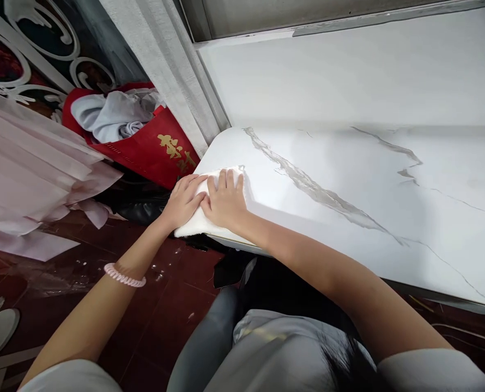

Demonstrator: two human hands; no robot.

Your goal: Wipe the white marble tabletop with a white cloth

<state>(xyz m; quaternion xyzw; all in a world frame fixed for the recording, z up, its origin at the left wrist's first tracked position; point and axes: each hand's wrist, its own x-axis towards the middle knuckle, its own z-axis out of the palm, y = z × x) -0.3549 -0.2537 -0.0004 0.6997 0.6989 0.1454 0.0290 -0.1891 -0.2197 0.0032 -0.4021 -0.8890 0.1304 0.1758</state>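
Operator: Where is the cloth?

Guide: Your white cloth [197, 222] lies at the left end of the marble-patterned countertop [373, 185], by the corner nearest your body. It reaches the front edge; I can't tell whether any of it hangs over.

Operator: And the left hand?

Guide: Your left hand [184, 200] rests on the cloth's left side, palm down, fingers stretched out and pointing away from you, thumb reaching toward the other hand. Nothing is pinched in it. A pink coiled band [123, 276] circles that forearm near the wrist.

Operator: The right?

Guide: Your right hand [225, 202] lies flat on the cloth too, fingers slightly fanned, the arm crossing in from the right over the front edge. It presses from above rather than clasping. The two thumbs sit very close; I can't tell whether they touch.

Operator: What stands around them?

Guide: Just beyond the counter's left end, you have a red bag [138, 152] with gold characters, pale grey fabric [107, 114] bunched in its top. Farther left hangs a pale pink drape [30, 163], above a dark red tiled floor [156, 316].
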